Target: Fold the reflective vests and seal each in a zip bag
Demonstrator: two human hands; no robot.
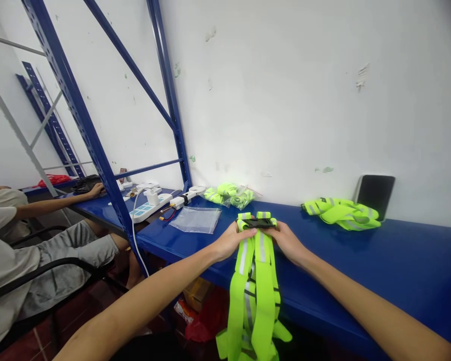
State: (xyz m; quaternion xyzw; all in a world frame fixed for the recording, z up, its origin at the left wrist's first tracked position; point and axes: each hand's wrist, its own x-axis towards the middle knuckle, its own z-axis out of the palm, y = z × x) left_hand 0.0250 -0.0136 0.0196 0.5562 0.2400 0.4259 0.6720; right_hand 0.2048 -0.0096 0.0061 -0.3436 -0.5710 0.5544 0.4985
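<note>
Between my two hands hangs a neon-yellow reflective strap vest point(265, 286) with grey stripes, its bands dropping past the table's front edge. My left hand point(231, 240) grips the left end of a black buckle piece point(256, 223) at the top of the straps, thumb across it. On the other end of that piece my right hand point(287, 242) is closed, its fingers partly hidden behind the straps. A second reflective vest point(342, 213) lies loosely heaped at the back right. Near the wall is another neon bundle point(231, 194), partly in clear plastic.
A flat clear plastic bag point(197, 219) lies on the blue table point(417, 271), left of my hands. Beyond it are a power strip point(150, 208) with a white cable and a blue rack post point(86, 130). A black phone point(376, 195) leans against the wall. A seated person point(11, 260) is at left.
</note>
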